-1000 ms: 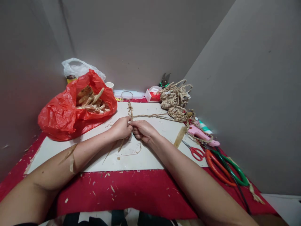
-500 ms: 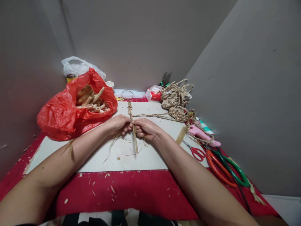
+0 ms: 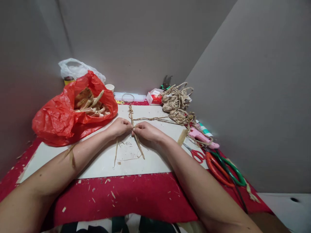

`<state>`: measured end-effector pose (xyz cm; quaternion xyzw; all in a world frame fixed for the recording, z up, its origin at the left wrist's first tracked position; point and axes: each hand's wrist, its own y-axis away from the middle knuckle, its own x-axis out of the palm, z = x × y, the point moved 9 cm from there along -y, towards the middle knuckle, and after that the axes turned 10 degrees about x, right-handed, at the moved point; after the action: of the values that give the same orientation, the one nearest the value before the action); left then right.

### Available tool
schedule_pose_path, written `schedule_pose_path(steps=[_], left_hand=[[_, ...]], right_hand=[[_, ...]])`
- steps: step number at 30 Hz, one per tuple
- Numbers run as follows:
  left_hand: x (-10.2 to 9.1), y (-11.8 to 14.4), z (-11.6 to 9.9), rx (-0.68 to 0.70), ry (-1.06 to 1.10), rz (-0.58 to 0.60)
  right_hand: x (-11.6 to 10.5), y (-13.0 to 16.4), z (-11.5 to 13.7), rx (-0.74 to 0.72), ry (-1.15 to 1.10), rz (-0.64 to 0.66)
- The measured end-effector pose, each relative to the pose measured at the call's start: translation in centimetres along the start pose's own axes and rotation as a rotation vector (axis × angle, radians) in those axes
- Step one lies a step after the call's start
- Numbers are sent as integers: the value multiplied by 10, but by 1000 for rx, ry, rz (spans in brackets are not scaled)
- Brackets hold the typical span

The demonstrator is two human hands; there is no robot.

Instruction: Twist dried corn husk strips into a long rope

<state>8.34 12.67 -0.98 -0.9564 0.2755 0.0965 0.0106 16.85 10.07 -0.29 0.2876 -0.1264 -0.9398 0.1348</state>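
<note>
A braided straw cord (image 3: pixel 131 114) lies on the white board (image 3: pixel 150 161) and runs away from me toward the back. My left hand (image 3: pixel 119 126) and my right hand (image 3: pixel 145 131) meet at its near end, each pinching loose straw strands (image 3: pixel 139 148) that hang down toward me. A thinner twisted cord (image 3: pixel 155 119) leads right from the braid to a pile of woven straw coils (image 3: pixel 177 100).
A red plastic bag (image 3: pixel 60 119) full of dried husks sits at the left. Small red scissors (image 3: pixel 197 155), a pink glue gun (image 3: pixel 202 137) and large orange and green shears (image 3: pixel 223 168) lie at the right. Grey walls close in behind and right.
The hands shifted slightly and the loose strands swung out from under them, now pointing down toward me. The view moved a little to the right.
</note>
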Motion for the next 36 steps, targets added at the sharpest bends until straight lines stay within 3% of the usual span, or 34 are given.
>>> schedule_pose_path(steps=[5,8,11,13,15,18,21,31,33,36], left_hand=[[-3,0,-1,-18,-5,-70],[-2,-1,4,-55,24,-62],[-2,-3,8,-83,50,-49],[-2,-3,8,-83,63,-48],[-2,-2,7,-81,75,-43],[-1,-1,6,-81,80,-33],[-1,0,6,-79,79,-29],[-2,-2,8,-45,69,-21],[-1,-2,9,-38,76,-18],[1,-1,10,-32,83,-32]], right_hand=[[-9,17,22,-72,312,-68],[-43,40,22,-12,306,-93],[-112,65,-5,168,301,-386],[-151,80,-39,386,482,-594],[-169,86,-76,591,690,-621],[-172,81,-113,670,792,-593],[-166,76,-125,666,794,-595],[-149,73,-98,606,712,-585],[-140,73,-85,508,570,-538],[-106,67,-54,222,-2,-318]])
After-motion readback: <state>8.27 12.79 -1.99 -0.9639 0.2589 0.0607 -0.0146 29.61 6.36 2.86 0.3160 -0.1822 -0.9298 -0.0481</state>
